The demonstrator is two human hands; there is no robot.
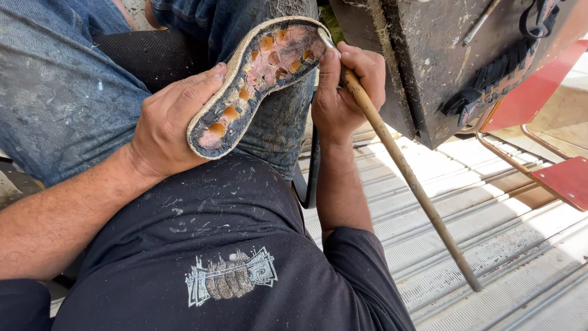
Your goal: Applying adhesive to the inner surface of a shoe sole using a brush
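Note:
A worn shoe sole [254, 73] rests on my lap against my jeans, its inner face up, showing pink and orange hollows inside a pale rim. My left hand [168, 122] grips its left edge, thumb along the rim. My right hand [346, 86] is closed around a long thin wooden-handled tool [407, 175] near its front end. The tool's tip touches the sole's upper right edge, and its handle slants down to the right.
A dirty dark metal box [429, 67] stands at the upper right with a black shoe sole [490, 79] leaning on it. Red metal panels [566, 178] lie at the right. Below is a corrugated white metal surface [490, 245]. My dark shirt fills the foreground.

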